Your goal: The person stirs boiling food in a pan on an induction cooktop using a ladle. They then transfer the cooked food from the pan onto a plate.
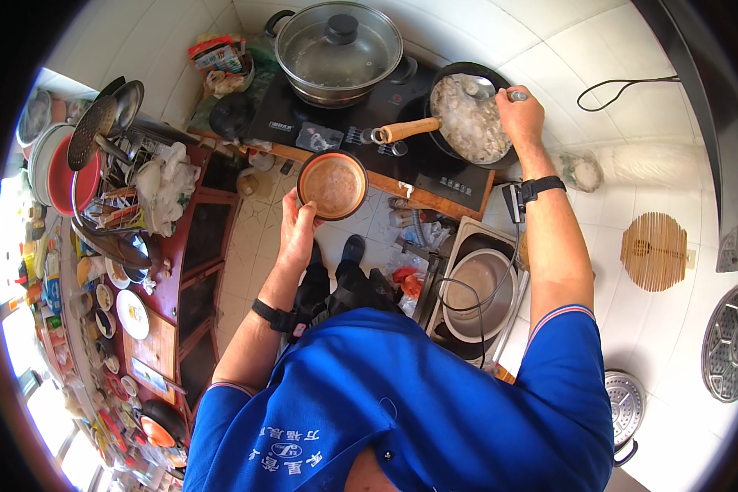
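My left hand grips the rim of a small bowl with a dark outside and an orange band inside. Something pinkish-brown and wet lies in it; whether liquid or paste I cannot tell. It is held in front of the cooktop, over the floor. Around the handle of a metal ladle or turner my right hand is closed. The tool's head rests in a black wok, whose wooden handle points left. Pale, chopped food fills the wok, and steam seems to blur it.
A large lidded steel pot stands left of the wok. Below the cooktop's right side, a steel basin sits in the sink, with a black cable hanging across it. A cutting board and plate lie on the red cabinet at left.
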The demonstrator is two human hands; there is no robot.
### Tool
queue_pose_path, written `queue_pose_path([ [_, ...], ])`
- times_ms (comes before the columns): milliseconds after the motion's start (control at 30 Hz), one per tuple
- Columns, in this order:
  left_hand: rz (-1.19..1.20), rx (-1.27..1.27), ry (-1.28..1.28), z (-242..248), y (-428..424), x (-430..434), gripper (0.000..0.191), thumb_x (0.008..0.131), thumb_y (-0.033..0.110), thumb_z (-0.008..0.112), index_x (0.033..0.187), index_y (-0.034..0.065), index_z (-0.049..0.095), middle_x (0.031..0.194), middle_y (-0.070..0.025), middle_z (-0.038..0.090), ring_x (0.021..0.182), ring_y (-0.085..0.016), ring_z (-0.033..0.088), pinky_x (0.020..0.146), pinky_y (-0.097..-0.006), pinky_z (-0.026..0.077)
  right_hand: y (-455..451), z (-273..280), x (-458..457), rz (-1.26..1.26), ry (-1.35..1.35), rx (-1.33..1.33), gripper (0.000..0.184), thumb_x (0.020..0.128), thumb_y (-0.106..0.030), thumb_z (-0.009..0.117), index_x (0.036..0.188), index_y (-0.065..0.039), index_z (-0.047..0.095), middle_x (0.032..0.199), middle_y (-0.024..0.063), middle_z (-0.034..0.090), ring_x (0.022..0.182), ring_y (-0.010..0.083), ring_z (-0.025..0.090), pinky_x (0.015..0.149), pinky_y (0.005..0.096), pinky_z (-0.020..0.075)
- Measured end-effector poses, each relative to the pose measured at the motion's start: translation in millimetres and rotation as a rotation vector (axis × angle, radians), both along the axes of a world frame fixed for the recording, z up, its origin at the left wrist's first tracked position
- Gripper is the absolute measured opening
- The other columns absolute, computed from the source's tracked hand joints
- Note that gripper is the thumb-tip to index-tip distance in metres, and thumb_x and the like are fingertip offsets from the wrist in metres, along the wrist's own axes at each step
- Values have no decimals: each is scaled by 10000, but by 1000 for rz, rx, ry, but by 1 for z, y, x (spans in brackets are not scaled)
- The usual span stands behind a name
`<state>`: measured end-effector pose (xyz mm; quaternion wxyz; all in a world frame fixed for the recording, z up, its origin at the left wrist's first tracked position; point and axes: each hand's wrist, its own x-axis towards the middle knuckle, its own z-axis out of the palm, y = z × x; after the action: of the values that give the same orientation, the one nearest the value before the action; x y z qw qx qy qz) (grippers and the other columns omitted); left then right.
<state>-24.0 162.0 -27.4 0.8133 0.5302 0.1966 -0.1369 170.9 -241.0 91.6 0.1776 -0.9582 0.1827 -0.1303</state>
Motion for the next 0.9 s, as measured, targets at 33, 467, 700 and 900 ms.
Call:
queue_pose_path([
  [33,3,8,-4,0,1,0,496,976,207,503,1418,61,331,1149,-69,551,959,-118,525,845,-302,452,0,-1,2,-18,4,-8,282,872,-347,697,931,-72,709,772,95,724,718,269,694,696,377,535],
  [467,11,45,-11,-3,6,3,512,969,227,515,1412,44,334,1020,-46,536,860,-114,496,794,-293,454,-23,-5,9,-93,-87,138,272,835,-337,722,911,-76,721,821,113,740,809,299,719,759,394,545],
  [700,-9,61,12,1,6,9,528,965,245,521,1416,49,327,1001,-40,530,833,-117,487,778,-293,451,-7,-8,4,-83,-52,176,295,837,-331,725,952,-59,719,839,124,742,802,287,722,755,388,546],
  [900,0,53,16,2,7,9,535,967,251,526,1417,46,323,987,-41,533,834,-124,484,776,-294,451,-6,-14,3,-78,-89,186,312,836,-328,722,960,-42,716,815,132,736,789,293,718,747,390,543],
])
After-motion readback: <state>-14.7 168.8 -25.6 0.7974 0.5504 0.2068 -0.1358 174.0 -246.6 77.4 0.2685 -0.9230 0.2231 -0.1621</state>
